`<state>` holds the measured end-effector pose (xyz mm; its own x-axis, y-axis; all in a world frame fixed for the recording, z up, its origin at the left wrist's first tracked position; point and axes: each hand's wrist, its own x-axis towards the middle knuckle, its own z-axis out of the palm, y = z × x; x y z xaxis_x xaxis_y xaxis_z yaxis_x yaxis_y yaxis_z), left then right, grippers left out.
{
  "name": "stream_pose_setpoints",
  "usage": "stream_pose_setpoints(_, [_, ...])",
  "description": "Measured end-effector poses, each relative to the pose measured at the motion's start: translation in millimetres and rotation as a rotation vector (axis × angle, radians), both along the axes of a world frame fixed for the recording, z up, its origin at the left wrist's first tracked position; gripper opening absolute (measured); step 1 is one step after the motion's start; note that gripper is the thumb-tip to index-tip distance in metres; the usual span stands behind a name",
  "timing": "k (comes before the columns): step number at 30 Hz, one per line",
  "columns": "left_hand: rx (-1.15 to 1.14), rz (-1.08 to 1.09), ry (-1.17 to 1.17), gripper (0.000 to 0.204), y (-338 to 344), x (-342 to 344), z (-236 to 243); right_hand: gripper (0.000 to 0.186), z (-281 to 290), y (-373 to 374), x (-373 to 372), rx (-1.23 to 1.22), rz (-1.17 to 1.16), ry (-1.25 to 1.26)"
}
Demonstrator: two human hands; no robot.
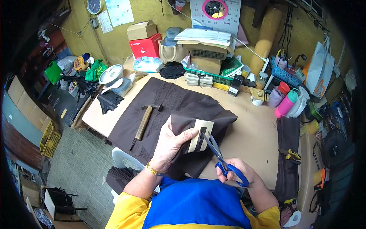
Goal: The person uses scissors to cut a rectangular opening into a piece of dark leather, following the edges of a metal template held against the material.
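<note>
Cloth piece: dk brown fabric, partly lifted over surface's near edge in front of person; rest spread flat to the back.
Patch: cream patch on lifted part, dk slot in its middle.
L hand: grasping fabric, thumb pressed on patch edge; other fingers mostly hidden.
R hand: grasping blue-handled scissors by the loops; blades a bit apart, tips at slot, can't tell if touching.
Hammer: wood handle, lying on spread fabric, L of L hand.
Surface: tan, bare stretch R of fabric.
R side: folded dk cloth w/ yellow-grip pliers on top; pink bottle beyond.
Back: green basket w/ papers etc.; red box, cardboard box atop.
Floor: yellow crate, far L.
</note>
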<state>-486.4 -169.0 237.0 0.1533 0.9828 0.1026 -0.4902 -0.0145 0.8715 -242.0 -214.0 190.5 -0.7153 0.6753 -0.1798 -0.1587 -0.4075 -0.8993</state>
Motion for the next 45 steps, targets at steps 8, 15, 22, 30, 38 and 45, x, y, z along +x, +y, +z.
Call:
stream_pose_setpoints(8, [0.007,0.035,0.002,0.031,3,2,-2,0.060,6,4,-2,0.043,-0.008,-0.049])
stream_pose_setpoints(15, [-0.041,0.043,-0.013,0.037,6,0,-7,0.060,7,2,-1,0.072,-0.030,-0.054])
stream_pose_setpoints(22, [-0.030,0.030,-0.044,0.031,7,2,-10,0.060,6,2,-2,0.088,-0.029,-0.058])
stream_pose_setpoints(30, [-0.096,0.027,-0.081,0.033,4,5,-8,0.061,7,0,-6,0.083,-0.037,-0.052])
stream_pose_setpoints(38, [-0.131,0.057,-0.086,0.033,3,9,-21,0.058,-5,2,-23,0.044,-0.074,0.027])
stream_pose_setpoints(45, [-0.181,0.017,-0.108,0.023,-5,18,-18,0.042,-12,4,-38,0.103,-0.156,0.088])
